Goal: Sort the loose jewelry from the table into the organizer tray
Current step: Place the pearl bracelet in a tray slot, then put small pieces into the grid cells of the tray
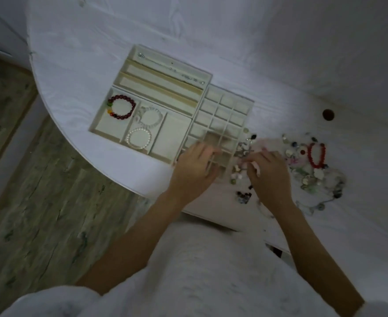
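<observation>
Your left hand (pixel 194 167) rests over the near cells of the grid tray (pixel 225 117), its fingers blurred, so I cannot tell whether it holds anything. Your right hand (pixel 267 172) curls its fingers into the loose jewelry pile (pixel 302 163) beside the tray's right edge, seemingly pinching a small piece, though I cannot tell for sure. You appear mid-pick; next, carry that piece into an empty cell.
</observation>
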Tool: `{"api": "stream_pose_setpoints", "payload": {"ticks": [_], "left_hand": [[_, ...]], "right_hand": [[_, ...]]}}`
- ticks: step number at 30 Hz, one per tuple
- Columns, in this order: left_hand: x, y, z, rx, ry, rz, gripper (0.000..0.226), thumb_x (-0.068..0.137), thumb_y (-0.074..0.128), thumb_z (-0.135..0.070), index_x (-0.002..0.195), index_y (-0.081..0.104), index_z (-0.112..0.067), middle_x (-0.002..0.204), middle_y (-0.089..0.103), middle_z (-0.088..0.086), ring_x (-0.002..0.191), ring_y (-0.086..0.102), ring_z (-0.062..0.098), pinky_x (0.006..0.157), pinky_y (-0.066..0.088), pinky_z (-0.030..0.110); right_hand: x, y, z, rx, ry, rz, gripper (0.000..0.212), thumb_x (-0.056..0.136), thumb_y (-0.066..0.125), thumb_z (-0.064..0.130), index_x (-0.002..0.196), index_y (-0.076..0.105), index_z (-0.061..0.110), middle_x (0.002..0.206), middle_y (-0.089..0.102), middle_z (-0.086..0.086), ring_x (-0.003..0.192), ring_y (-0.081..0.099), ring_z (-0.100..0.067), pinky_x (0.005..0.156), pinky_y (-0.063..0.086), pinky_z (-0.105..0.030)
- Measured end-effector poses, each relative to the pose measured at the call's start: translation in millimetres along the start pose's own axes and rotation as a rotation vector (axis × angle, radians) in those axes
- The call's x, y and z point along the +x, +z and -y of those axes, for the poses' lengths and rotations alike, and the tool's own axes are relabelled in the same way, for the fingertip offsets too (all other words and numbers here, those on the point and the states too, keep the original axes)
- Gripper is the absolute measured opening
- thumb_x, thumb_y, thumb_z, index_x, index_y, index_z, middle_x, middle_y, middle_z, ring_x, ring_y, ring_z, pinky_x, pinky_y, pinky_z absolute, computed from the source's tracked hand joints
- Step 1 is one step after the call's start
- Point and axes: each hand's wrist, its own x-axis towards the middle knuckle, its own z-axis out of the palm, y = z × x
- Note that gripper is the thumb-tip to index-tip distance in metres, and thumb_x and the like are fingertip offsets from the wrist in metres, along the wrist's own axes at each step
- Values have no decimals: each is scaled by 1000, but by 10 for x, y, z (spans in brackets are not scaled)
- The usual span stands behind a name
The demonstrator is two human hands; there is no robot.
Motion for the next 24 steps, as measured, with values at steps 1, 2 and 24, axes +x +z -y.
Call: {"api": "stream_pose_setpoints", "payload": {"ticks": [1, 2, 24], "left_hand": [[28, 148, -65, 33, 33, 71, 23, 83, 57, -15, 102, 65, -5, 96, 63, 10, 89, 57, 30, 76, 47, 37], [55, 330, -175, 66, 56, 154, 26, 82, 57, -18, 104, 65, -7, 99, 63, 9, 92, 56, 30, 78, 48, 38], [344, 1026, -441, 538, 37, 374, 16, 72, 76, -22, 70, 66, -11, 83, 63, 7, 82, 58, 29, 71, 45, 36]], "right_hand": [[-125, -7, -167, -23, 103, 49, 7, 84, 60, 7, 85, 67, 8, 83, 66, -9, 83, 57, -33, 78, 44, -41], [-271, -42, -359, -44, 212, 105, 7, 82, 66, 7, 89, 67, 8, 84, 65, -10, 82, 57, -35, 76, 45, -42], [-237, 217, -983, 78, 104, 263, 24, 73, 75, 20, 90, 62, 10, 87, 62, -7, 84, 55, -26, 80, 41, -34]]}}
